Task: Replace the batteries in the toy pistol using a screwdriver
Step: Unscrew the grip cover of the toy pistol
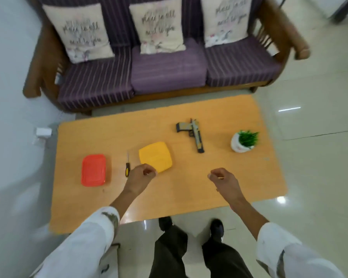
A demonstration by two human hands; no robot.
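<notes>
While the red container sits far left on the table, the screwdriver lies flat beside it. The left hand hovers by its handle, loosely curled, empty. Then a yellow container, the toy pistol farther back, the right hand equally slack and empty, and a potted plant.

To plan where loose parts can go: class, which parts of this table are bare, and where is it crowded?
Bare: the far-left table stretch behind the red container and screwdriver, up to the toy pistol; also the near edge strip. Crowded: screwdriver, yellow container and left hand bunch together.
</notes>
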